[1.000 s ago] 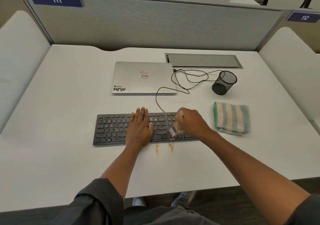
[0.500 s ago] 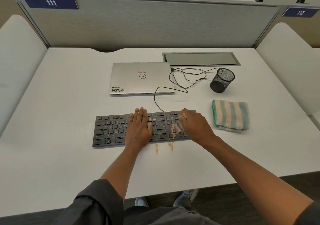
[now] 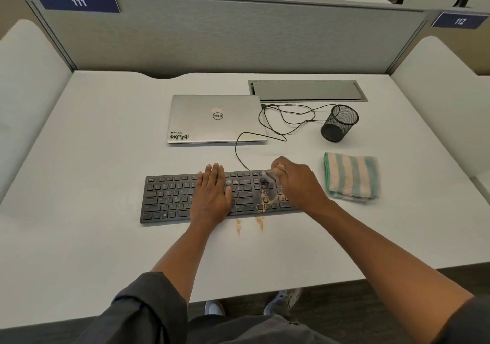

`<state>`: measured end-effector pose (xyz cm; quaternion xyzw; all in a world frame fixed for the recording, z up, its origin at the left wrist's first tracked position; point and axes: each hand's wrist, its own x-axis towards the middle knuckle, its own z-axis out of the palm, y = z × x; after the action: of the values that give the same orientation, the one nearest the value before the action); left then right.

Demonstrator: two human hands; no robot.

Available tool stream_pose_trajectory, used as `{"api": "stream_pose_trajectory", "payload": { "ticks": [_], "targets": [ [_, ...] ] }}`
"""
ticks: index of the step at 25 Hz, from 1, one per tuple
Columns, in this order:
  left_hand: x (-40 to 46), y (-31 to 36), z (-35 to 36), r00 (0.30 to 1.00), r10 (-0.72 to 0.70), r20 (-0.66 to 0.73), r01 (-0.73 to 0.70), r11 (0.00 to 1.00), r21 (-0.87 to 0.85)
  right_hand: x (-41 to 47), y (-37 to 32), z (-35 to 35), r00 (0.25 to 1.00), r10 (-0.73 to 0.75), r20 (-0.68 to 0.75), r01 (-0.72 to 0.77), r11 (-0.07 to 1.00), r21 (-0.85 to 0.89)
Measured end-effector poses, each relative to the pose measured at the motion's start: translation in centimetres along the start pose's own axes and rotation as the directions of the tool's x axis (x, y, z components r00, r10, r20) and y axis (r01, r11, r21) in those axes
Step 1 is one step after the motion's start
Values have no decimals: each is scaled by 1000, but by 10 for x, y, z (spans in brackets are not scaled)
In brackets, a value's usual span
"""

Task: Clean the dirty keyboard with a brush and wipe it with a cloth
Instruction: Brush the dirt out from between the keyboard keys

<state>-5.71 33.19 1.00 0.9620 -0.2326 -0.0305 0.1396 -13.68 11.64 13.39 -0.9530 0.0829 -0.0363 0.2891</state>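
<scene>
So the keyboard (image 3: 185, 197) sits dead center on the tabletop (image 3: 92, 237), laptop (image 3: 216, 118) right behind it at 12 o'clock. Cloth (image 3: 351, 176) is at 3 o'clock of the keyboard, pen cup (image 3: 339, 123) behind that around 1 o'clock. Crumb streaks (image 3: 249, 225) at 6 o'clock, just off the keyboard's front edge.

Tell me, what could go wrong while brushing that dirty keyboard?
The brush in the right hand might push the brown crumbs down between the keys of the keyboard. More crumbs could spill onto the table, where two small piles already lie.
</scene>
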Motion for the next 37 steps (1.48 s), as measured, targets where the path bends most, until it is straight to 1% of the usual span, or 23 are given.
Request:
{"api": "stream_pose_trajectory", "payload": {
  "ticks": [3, 6, 8, 11, 14, 16, 18, 20, 21, 23, 25, 29, 30, 33, 35, 37],
  "targets": [
    [0, 0, 0, 1000, -2, 10, 2, 1000, 10, 9, 2, 6, 998, -19, 67, 16, 999, 39],
    [0, 0, -1, 1000, 1, 0, -1, 1000, 4, 7, 1, 10, 990, -16, 141, 20, 1000, -23],
    [0, 0, -1, 1000, 0, 9, 0, 1000, 7, 11, -1, 4, 992, 5, 126, 1, 999, -42],
    [0, 0, -1, 1000, 0, 8, 0, 1000, 12, 31, -8, -2, 998, 48, 51, -49, 998, 25],
    [0, 1, 0, 1000, 0, 13, -1, 1000, 12, 45, -19, 0, 992, 119, 36, -118, 993, -6],
    [0, 1, 0, 1000, 0, 7, 0, 1000, 9, 46, -20, 7, 984, 167, 62, -162, 984, -73],
    [0, -1, 0, 1000, -4, 3, 4, 1000, 6, 42, -19, 13, 970, 207, 129, -187, 971, -148],
    [0, 0, 0, 1000, 0, 3, 0, 1000, 3, 41, -18, 9, 958, 240, 160, -219, 966, -139],
    [0, 0, 0, 1000, 2, 0, -2, 1000, 0, 44, -17, 6, 957, 252, 144, -237, 965, -113],
    [0, 0, 0, 1000, 0, -13, 0, 1000, -10, 49, -16, -1, 962, 268, 57, -263, 962, -77],
    [0, 0, 0, 1000, -3, -9, 3, 1000, -13, 49, -14, -4, 965, 261, 5, -260, 961, -94],
    [0, 1, 0, 1000, -6, 11, 6, 1000, 4, 39, -11, 4, 963, 239, 121, -214, 958, -192],
    [1, 0, -1, 1000, -8, 11, 8, 1000, 5, 36, -13, 4, 964, 231, 131, -200, 956, -215],
    [0, 0, -1, 1000, -1, 6, 1, 1000, 3, 35, -8, -3, 985, 163, 58, -139, 946, -293],
    [0, 0, -1, 1000, 2, -3, -2, 1000, -1, 34, -6, -5, 990, 110, 86, -84, 960, -266],
    [0, 0, -1, 1000, 3, -11, -3, 1000, -10, 30, -7, -3, 983, 67, 169, -40, 986, -159]
  ]
}}
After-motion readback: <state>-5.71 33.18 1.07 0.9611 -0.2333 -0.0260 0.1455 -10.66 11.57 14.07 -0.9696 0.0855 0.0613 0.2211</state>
